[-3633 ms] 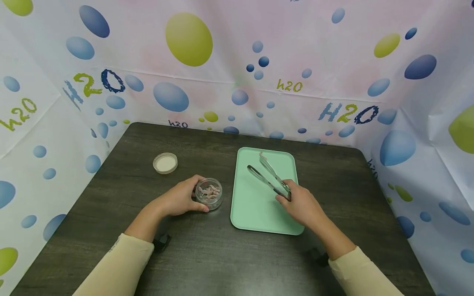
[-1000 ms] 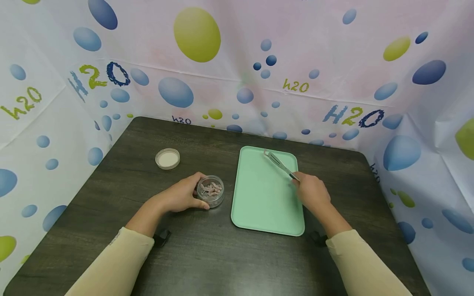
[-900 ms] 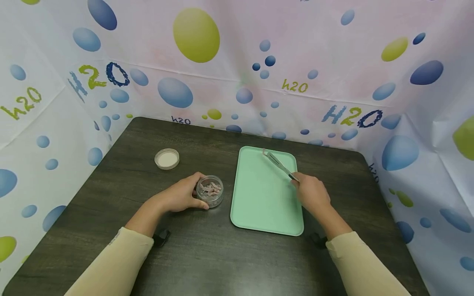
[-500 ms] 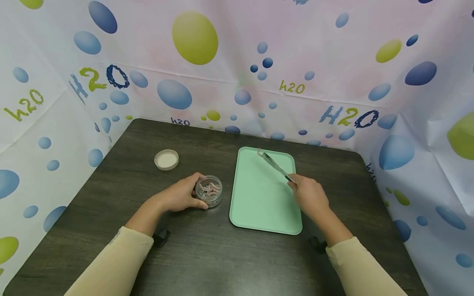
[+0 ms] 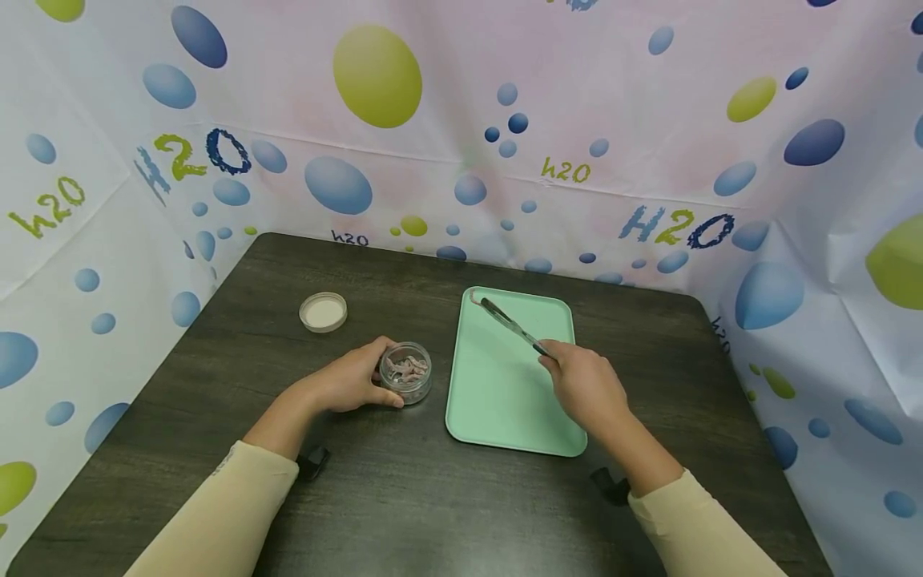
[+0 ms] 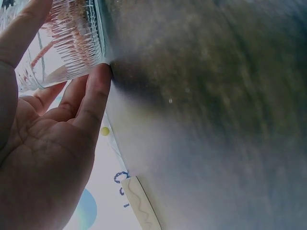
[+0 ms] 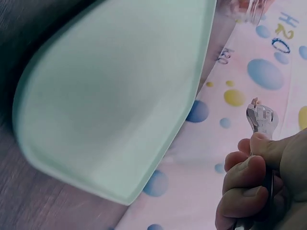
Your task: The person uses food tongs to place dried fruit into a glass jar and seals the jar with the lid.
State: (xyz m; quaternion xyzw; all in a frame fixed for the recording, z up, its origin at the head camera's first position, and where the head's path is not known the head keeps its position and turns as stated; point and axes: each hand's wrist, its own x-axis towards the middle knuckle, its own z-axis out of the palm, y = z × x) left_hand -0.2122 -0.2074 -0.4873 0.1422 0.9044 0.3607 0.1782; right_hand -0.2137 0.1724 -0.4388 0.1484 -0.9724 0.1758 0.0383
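Note:
My left hand [image 5: 352,381] is curled round a clear glass jar [image 5: 417,394] that stands on the table beside the tray. Inside the jar lie several thin pinkish strips [image 5: 406,369]. In the left wrist view, fingers and thumb press the ribbed wall of the jar [image 6: 79,43]. Metal tongs [image 5: 510,324] are gripped in my right hand [image 5: 587,386] over the mint-green tray [image 5: 505,409], their arms together. One curled pinkish strip [image 5: 473,296] is at the tongs' tips by the tray's far left corner. Whether it touches the tray I cannot tell.
A round jar lid [image 5: 323,312] lies on the dark wooden table [image 5: 389,497], behind the left hand. A white sheet printed with coloured bubbles [image 5: 433,120] hangs along the table's back and sides.
The tongs' arms, spread apart 3.6 seconds ago, are now together. Over the last second, my right hand has carried the tongs and strip left to the tray's far left corner. The left hand stays put.

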